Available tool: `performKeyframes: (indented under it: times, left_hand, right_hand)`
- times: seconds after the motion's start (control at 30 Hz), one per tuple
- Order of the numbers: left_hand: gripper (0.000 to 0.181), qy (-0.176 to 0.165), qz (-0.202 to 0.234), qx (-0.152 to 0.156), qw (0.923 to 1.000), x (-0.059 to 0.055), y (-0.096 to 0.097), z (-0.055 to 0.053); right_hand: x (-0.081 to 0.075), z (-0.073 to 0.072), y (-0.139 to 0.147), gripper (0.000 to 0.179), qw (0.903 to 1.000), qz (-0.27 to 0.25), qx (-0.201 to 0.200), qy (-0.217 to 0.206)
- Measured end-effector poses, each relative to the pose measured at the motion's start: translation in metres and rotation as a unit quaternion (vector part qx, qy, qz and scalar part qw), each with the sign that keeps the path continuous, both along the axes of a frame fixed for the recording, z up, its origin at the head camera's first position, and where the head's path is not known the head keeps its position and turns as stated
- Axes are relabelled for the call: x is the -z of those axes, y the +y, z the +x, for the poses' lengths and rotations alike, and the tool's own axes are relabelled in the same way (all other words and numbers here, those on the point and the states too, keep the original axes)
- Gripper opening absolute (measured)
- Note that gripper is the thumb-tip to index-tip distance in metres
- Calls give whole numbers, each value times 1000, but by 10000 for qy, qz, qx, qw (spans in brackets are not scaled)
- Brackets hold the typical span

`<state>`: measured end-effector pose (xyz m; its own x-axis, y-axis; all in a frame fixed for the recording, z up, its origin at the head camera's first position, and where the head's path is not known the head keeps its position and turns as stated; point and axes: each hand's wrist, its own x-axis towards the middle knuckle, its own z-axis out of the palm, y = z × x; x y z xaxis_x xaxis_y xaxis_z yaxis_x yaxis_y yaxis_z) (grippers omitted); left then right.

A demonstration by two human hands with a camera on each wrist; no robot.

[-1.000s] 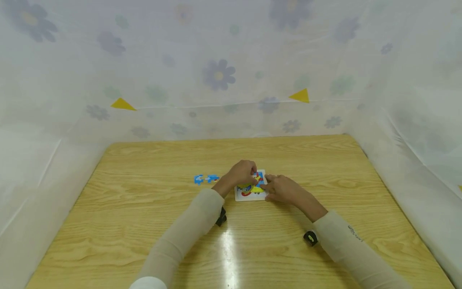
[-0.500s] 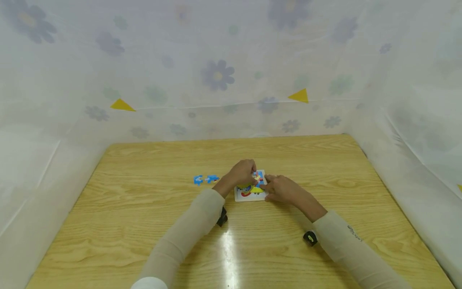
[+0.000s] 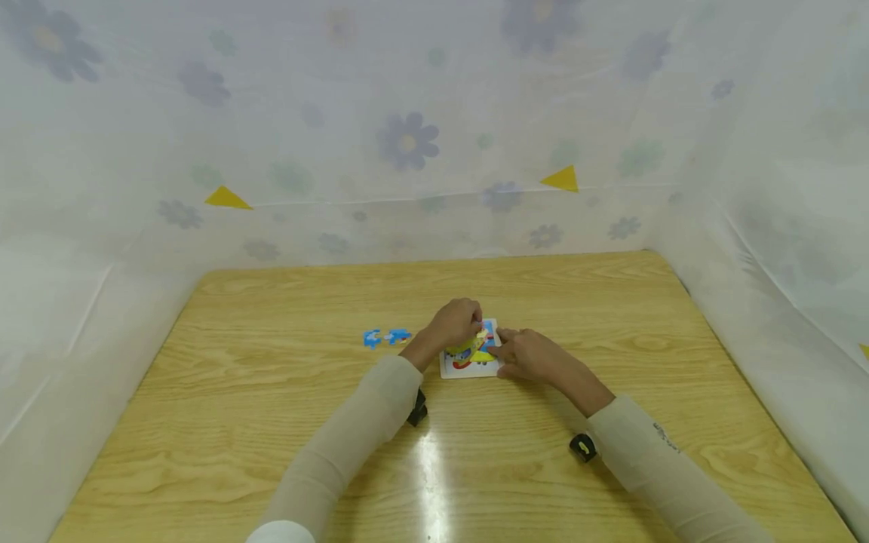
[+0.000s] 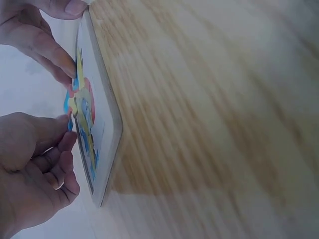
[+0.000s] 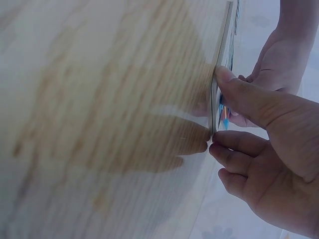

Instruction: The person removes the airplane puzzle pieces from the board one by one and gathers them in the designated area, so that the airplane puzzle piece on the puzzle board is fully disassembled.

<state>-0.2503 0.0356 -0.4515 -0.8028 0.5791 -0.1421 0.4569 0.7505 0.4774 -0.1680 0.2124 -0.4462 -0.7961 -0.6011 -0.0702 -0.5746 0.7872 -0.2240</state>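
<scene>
A small jigsaw puzzle board [image 3: 451,372] with a white border and a bright cartoon picture lies at mid-table. Over its left part, my left hand [image 3: 453,324] pinches a puzzle piece [image 4: 73,105] between thumb and fingertips. That piece stands tilted up from the picture, showing yellow and blue in the left wrist view. My right hand [image 3: 536,356] holds the board at its right side. Its thumb and fingers meet the board's edge in the right wrist view, and one finger reaches onto the picture. The left hand covers the board's upper left part in the head view.
Two loose blue puzzle pieces [image 3: 371,338] lie left of the board, close to the left forearm. The wooden table [image 3: 271,422] meets a flower-patterned sheet [image 3: 380,234] at its back, and pale sheets hang at both sides.
The left fingers have shifted slightly, and the piece they pinch now shows more of its yellow face, tilted over the board. My right hand stays in place at the board's side.
</scene>
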Motion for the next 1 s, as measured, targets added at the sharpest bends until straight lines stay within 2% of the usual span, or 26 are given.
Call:
performKeyframes:
  times: [0.23, 0.4, 0.57, 0.8, 1.0]
  left_hand:
    - [14, 32, 302, -195, 9993, 1, 0, -1]
    - [15, -223, 536, -211, 9981, 1, -2, -2]
    - [15, -422, 557, -156, 9974, 1, -2, -5]
    - [14, -474, 585, -124, 9971, -3, -4, -6]
    - [15, -487, 533, -163, 9973, -7, -9, -7]
  right_hand:
    - [0, -1, -1, 48, 10000, -22, 19, 12]
    - [-2, 0, -1, 49, 10000, -26, 60, -48]
    - [-3, 0, -1, 48, 10000, 31, 27, -68]
    - [-3, 0, -1, 47, 9999, 91, 30, -129]
    - [-2, 0, -1, 48, 9998, 149, -61, 91]
